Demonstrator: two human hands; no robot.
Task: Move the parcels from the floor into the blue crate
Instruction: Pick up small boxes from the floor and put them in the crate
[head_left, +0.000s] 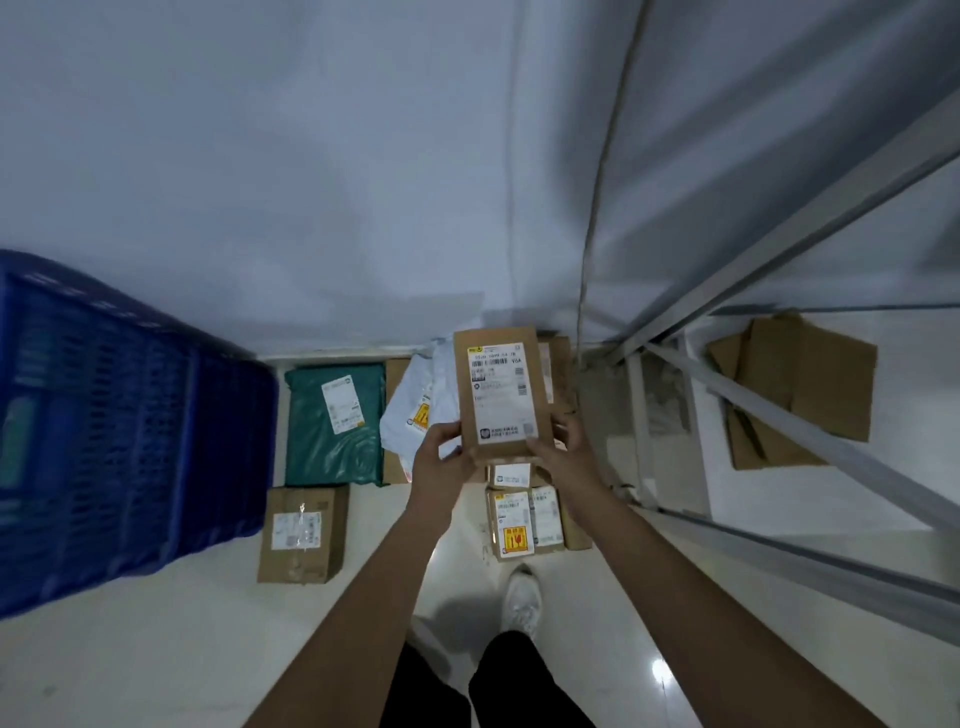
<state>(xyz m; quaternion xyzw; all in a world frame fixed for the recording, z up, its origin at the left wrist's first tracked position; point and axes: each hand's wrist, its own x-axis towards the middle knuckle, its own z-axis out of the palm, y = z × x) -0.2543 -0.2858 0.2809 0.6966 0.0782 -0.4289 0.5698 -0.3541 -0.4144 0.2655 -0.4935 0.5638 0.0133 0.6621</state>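
I hold a flat brown cardboard parcel (501, 389) with a white shipping label above the floor pile. My left hand (441, 457) grips its lower left corner, and my right hand (563, 447) grips its lower right corner. The blue slatted crate (119, 431) stands at the left, apart from the held parcel. On the floor lie a green bag parcel (335, 423), a white bag parcel (415, 410), a brown box (304, 535) and a small labelled box (519, 522) with a red-yellow sticker.
A grey metal shelf frame (779, 415) rises at the right, with flattened cardboard (800, 389) behind it. A white wall (311, 182) fills the far side. My white shoe (522, 600) stands on the glossy floor below the parcels.
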